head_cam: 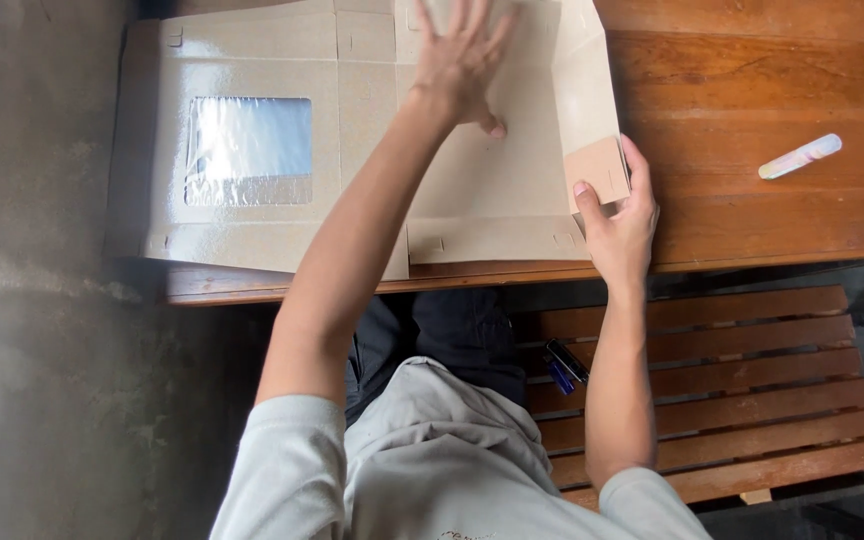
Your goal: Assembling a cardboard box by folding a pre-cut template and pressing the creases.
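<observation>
A flat, unfolded brown cardboard box [262, 60] with a clear plastic window [249, 150] lies on a wooden table [752, 90], its left part hanging past the table's edge. My left hand [460, 60] presses flat on the middle panel, fingers spread. My right hand [620, 220] pinches a small corner flap [597, 168] at the box's right side, where the side panel is folded up.
A small white tube-like object [800, 157] lies on the table to the right. Below the table runs a slatted wooden bench [732, 380] with two dark pens [562, 365] on it. Grey concrete floor [42, 300] is at the left.
</observation>
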